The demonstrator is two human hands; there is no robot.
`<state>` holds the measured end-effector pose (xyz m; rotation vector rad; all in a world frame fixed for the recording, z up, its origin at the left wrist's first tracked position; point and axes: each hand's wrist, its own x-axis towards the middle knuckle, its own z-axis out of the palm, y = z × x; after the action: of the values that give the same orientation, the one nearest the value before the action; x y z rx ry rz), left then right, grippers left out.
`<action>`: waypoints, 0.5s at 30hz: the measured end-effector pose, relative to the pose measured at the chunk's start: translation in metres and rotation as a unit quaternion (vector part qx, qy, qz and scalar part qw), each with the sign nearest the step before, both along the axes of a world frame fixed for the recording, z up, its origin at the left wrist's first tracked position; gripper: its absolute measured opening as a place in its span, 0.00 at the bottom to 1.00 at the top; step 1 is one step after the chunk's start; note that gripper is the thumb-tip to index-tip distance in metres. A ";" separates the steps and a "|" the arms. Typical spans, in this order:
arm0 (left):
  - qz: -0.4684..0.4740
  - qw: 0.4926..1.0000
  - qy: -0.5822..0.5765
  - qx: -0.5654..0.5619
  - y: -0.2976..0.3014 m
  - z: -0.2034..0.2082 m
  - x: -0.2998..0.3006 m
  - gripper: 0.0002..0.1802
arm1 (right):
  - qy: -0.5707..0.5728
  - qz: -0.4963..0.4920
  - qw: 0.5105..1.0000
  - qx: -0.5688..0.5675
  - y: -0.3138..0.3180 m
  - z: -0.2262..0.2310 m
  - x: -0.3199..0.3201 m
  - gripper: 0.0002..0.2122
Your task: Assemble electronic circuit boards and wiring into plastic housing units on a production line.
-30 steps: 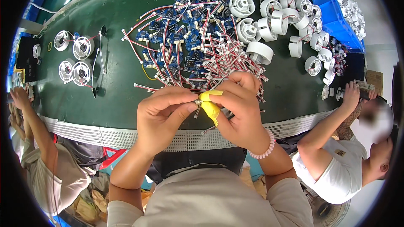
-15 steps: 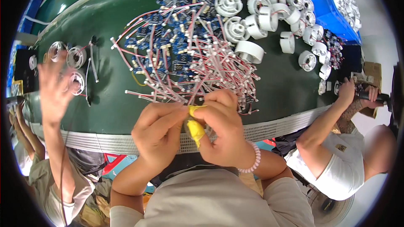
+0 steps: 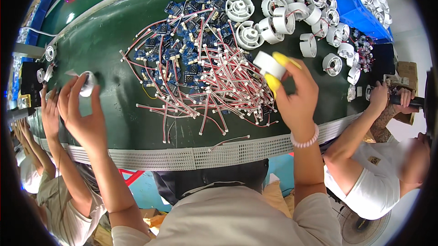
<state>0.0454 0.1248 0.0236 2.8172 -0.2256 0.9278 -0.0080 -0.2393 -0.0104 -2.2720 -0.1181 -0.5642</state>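
My right hand (image 3: 294, 88), with yellow wraps on thumb and one finger, grips a white round plastic housing (image 3: 268, 65) above the right side of the wire pile. My left hand (image 3: 83, 111) is reached out to the far left with its fingers apart. Just beyond its fingertips is a white ring-shaped part (image 3: 87, 84), slightly blurred; no grip on it shows. Between my hands lies a heap of red-and-white wires with white connectors (image 3: 223, 70), with blue circuit boards (image 3: 189, 36) behind and beside it.
White round housings (image 3: 297, 11) crowd the back right, beside a blue bin (image 3: 349, 11). A perforated white strip (image 3: 150, 159) runs along the table's near edge, with one loose wire (image 3: 228, 142) on it. A co-worker's hand (image 3: 49, 113) is close to my left hand; another person works at right.
My hands, together at the table's near edge before, have parted. The left went far left; the right moved right and up and now holds a white housing. The co-worker's left-side hand drew back.
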 end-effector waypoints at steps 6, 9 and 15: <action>-0.273 0.955 0.072 -0.088 -0.095 -0.011 0.025 0.17 | 0.144 0.087 0.843 0.511 0.040 0.002 -0.021 0.19; -0.295 0.942 0.146 -0.066 -0.115 -0.026 0.042 0.17 | 0.179 0.072 0.827 0.528 0.044 0.002 -0.019 0.17; -0.367 0.901 0.141 -0.182 -0.133 -0.004 0.005 0.20 | 0.168 0.051 0.828 0.532 0.047 0.008 -0.025 0.17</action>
<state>0.0505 -0.0084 0.0197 2.1819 -0.8882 0.3343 -0.0334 -0.1922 -0.0020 -1.2108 0.2115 -0.0822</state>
